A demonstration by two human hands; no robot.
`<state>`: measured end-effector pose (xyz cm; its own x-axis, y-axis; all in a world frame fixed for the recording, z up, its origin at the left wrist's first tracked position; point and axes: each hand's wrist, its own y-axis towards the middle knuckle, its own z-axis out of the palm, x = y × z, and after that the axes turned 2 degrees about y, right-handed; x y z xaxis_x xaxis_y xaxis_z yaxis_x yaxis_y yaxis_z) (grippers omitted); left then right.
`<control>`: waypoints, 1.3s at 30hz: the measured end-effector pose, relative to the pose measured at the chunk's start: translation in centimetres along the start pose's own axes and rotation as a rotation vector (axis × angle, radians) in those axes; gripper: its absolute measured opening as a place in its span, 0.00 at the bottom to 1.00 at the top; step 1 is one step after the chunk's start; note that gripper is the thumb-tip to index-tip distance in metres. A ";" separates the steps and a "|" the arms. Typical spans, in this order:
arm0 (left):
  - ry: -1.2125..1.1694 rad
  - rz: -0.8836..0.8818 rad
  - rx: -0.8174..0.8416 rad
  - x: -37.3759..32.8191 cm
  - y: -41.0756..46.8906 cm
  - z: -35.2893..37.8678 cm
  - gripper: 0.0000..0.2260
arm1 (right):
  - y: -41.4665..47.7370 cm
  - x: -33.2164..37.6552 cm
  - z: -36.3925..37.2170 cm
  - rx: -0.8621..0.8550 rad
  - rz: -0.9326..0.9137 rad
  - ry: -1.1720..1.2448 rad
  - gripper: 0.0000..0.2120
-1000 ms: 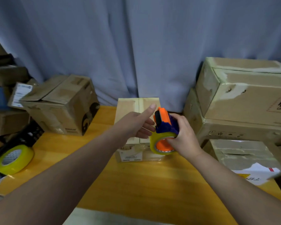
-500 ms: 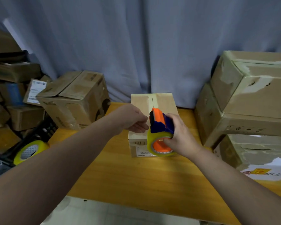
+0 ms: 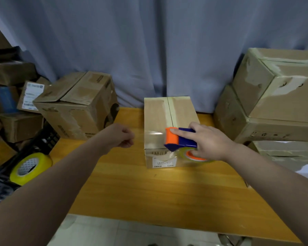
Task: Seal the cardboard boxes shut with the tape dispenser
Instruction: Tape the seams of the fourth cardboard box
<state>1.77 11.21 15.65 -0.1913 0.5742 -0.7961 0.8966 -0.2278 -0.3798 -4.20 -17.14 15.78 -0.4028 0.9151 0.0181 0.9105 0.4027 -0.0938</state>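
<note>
A small closed brown cardboard box (image 3: 169,121) with a white label on its near face stands on the orange-toned wooden table (image 3: 149,189), toward the back edge in front of a pale blue curtain (image 3: 149,47). The right hand (image 3: 208,142) grips an orange-and-blue plastic tape dispenser (image 3: 180,141) loaded with a yellowish roll of clear tape — the index finger lies stretched along the top toward the orange front piece, while the remaining fingers wrap the blue body and the orange hub below. The dispenser's front end rests on the near part of the box top, on the right half, and a strip of glossy clear tape (image 3: 154,134) runs crosswise over the top from it toward the box's left edge (the tape's edges are hard to trace through the glare). An older tan strip runs lengthwise along the box's centre seam.

The left hand (image 3: 120,135) hangs in the air just left of the box, curled into a loose fist and holding nothing — it does not touch the box.

A second brown cardboard box with raised flaps (image 3: 78,105) sits at the table's left rear corner. A spare yellow roll of tape (image 3: 29,168) lies off the table at the left. Large taped cardboard boxes (image 3: 274,96) are stacked at the right.
</note>
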 end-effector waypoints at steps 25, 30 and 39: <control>0.163 -0.181 -0.387 7.7 3.3 4.8 0.20 | 5.7 4.9 -0.8 0.304 0.000 -0.516 0.38; 0.166 -0.168 -0.382 8.1 3.7 4.8 0.19 | 6.2 5.2 -0.9 0.351 0.005 -0.503 0.38; 0.187 -0.181 -0.340 8.8 4.4 4.9 0.18 | 7.1 5.3 -0.5 0.392 0.021 -0.495 0.38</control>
<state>2.02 11.39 4.65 -0.3101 0.7207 -0.6200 0.9418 0.1438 -0.3039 0.16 -9.44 15.67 -0.4657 0.7667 -0.4419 0.8549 0.2607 -0.4486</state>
